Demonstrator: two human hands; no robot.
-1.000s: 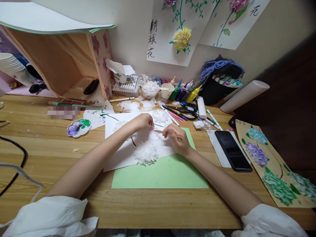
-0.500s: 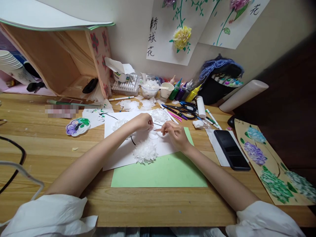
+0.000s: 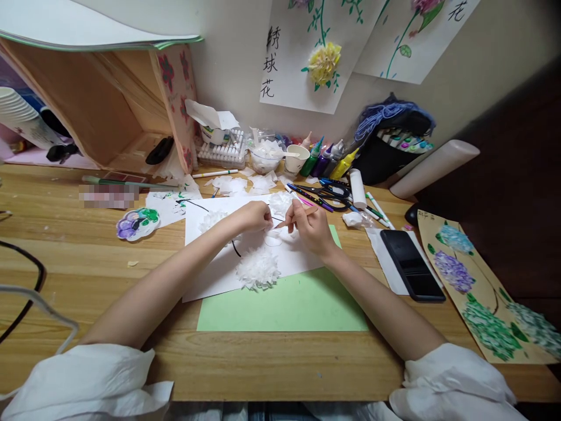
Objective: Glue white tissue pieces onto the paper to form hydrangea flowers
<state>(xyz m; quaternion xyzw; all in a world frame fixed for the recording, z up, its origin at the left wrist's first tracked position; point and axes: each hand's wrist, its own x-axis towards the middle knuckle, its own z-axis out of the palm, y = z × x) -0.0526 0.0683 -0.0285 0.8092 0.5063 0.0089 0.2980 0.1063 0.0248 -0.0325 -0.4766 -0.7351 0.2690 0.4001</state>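
My left hand (image 3: 256, 217) is closed over the white drawing sheet (image 3: 210, 286), its fingertips pinched together; what they hold, if anything, is too small to make out. In my right hand (image 3: 310, 231) is a slim brown pencil-like stick (image 3: 281, 225), its pointed end close to my left fingertips. Just below the tip, a faint round outline (image 3: 274, 241) is on the sheet. A fluffy white paper flower (image 3: 258, 269) sits nearer me, another white flower (image 3: 280, 203) lies behind my hands, and a third (image 3: 213, 221) is partly behind my left wrist. Black stem lines (image 3: 236, 249) run between them.
Green paper (image 3: 284, 310) lies under the sheet. Behind are torn tissue pieces (image 3: 232, 186), a bowl of tissue (image 3: 265, 158), paint bottles (image 3: 326, 161) and scissors (image 3: 335, 199). A phone (image 3: 412, 266) and flower picture (image 3: 464, 263) lie right, a paint palette (image 3: 138, 224) left.
My right hand has lifted slightly and tilted the brown stick more steeply, its tip still near my left fingers. The left hand stays almost in place.
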